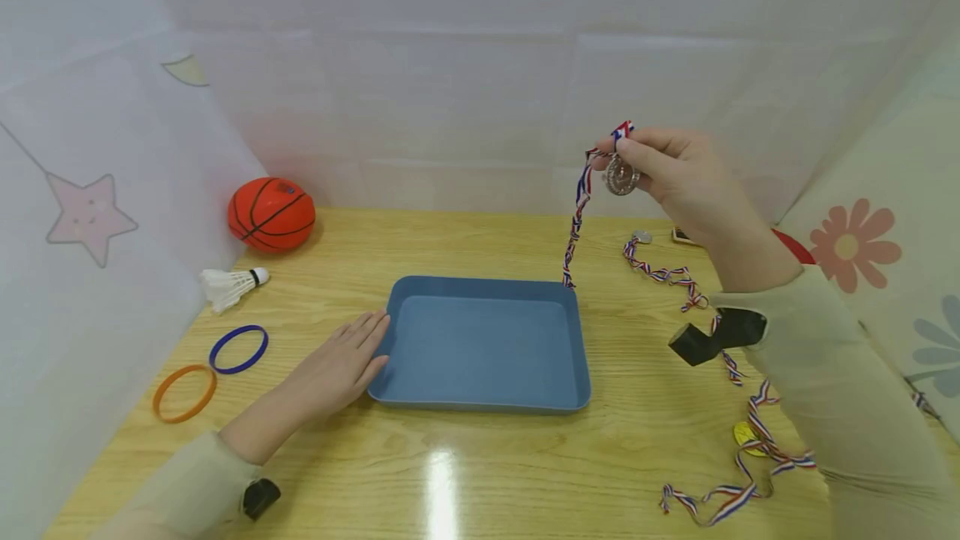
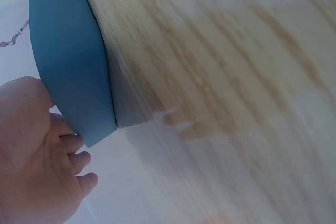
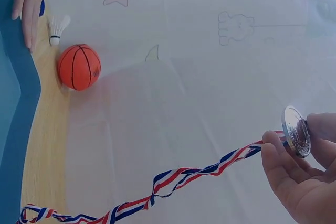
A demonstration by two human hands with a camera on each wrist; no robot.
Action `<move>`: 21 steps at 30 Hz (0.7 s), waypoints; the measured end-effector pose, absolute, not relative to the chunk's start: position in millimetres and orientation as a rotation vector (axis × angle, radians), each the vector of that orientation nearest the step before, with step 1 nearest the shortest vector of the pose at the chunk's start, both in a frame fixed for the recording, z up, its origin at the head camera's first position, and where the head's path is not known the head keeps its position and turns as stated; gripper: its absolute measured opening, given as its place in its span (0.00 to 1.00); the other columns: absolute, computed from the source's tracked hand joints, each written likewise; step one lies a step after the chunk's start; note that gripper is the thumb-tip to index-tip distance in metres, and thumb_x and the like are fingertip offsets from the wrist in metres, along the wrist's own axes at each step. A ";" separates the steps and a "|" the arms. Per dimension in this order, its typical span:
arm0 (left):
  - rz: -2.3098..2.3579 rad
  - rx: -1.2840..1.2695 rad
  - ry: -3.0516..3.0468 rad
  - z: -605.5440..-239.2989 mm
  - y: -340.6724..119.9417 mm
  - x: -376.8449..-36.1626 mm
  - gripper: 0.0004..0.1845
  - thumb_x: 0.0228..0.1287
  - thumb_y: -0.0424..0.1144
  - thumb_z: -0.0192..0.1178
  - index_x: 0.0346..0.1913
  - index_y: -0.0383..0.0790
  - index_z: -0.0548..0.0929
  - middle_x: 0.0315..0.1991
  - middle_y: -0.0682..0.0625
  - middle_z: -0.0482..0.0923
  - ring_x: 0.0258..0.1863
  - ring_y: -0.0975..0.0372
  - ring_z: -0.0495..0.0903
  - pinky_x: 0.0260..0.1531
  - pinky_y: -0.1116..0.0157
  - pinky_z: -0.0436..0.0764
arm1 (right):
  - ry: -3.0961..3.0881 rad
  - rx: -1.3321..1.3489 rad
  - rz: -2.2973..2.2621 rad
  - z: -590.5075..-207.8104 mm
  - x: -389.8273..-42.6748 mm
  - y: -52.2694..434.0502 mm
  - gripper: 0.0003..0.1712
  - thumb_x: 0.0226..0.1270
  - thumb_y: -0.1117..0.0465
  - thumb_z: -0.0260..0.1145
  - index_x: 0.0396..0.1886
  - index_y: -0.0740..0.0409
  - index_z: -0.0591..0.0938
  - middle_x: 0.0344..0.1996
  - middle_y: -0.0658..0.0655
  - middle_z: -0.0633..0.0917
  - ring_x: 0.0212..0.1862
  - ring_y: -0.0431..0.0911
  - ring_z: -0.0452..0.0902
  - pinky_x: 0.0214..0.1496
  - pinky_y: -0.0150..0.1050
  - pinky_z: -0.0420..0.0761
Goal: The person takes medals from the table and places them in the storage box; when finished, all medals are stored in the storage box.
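Observation:
My right hand (image 1: 678,173) pinches a silver medal (image 1: 622,175) by its top, raised above the back right corner of the tray. From it a twisted red, white and blue ribbon (image 1: 576,223) hangs down, its lower end at the tray's back rim. In the right wrist view the medal (image 3: 296,132) shows between thumb and fingers. My left hand (image 1: 347,361) rests with straight fingers against the left rim of the blue tray (image 1: 480,407). In the left wrist view, the left hand (image 2: 39,156) lies at the wall of the tray (image 2: 71,51).
On the left are a red basketball (image 1: 272,215), a shuttlecock (image 1: 231,287), a blue wristband (image 1: 238,349) and an orange wristband (image 1: 184,394). To the right lie another silver medal (image 1: 641,236) with ribbon and a gold medal (image 1: 748,438) with ribbon. White printed cloth (image 1: 450,107) stands around the table.

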State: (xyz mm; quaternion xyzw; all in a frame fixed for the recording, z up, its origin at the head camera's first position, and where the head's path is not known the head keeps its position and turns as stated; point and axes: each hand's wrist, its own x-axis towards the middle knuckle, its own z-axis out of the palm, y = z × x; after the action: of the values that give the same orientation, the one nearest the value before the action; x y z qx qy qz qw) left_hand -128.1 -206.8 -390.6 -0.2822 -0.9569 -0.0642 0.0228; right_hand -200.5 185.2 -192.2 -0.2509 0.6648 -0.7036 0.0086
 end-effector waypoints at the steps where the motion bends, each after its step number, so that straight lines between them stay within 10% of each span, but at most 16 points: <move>1: -0.200 -0.873 -2.965 -390.9 -206.8 -128.2 0.29 0.70 0.42 0.48 0.66 0.24 0.58 0.67 0.34 0.55 0.65 0.44 0.54 0.61 0.48 0.57 | 2.049 -0.805 -2.198 -193.3 -201.4 181.0 0.12 0.66 0.65 0.59 0.31 0.72 0.81 0.39 0.61 0.83 0.48 0.53 0.75 0.46 0.35 0.75; 14: -0.216 -0.869 -2.984 -392.9 -205.9 -131.4 0.30 0.71 0.42 0.47 0.67 0.25 0.57 0.67 0.34 0.54 0.66 0.44 0.53 0.62 0.48 0.56 | 2.011 -0.863 -1.927 -223.6 -204.8 107.7 0.12 0.69 0.64 0.56 0.29 0.63 0.82 0.45 0.60 0.82 0.55 0.50 0.72 0.59 0.46 0.67; 21: -0.223 -0.859 -2.996 -390.9 -202.8 -130.9 0.30 0.70 0.42 0.48 0.67 0.25 0.58 0.67 0.34 0.54 0.66 0.45 0.52 0.62 0.48 0.56 | 2.030 -0.882 -1.783 -254.9 -204.0 67.1 0.13 0.69 0.62 0.56 0.41 0.67 0.82 0.46 0.56 0.82 0.52 0.49 0.73 0.47 0.42 0.74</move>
State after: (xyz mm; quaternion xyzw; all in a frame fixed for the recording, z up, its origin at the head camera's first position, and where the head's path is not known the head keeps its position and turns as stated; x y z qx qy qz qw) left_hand -130.9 -202.8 -390.9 -0.2749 -0.9588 -0.0715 0.0085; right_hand -204.0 67.1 -254.9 -0.3067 0.7062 -0.6204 0.1492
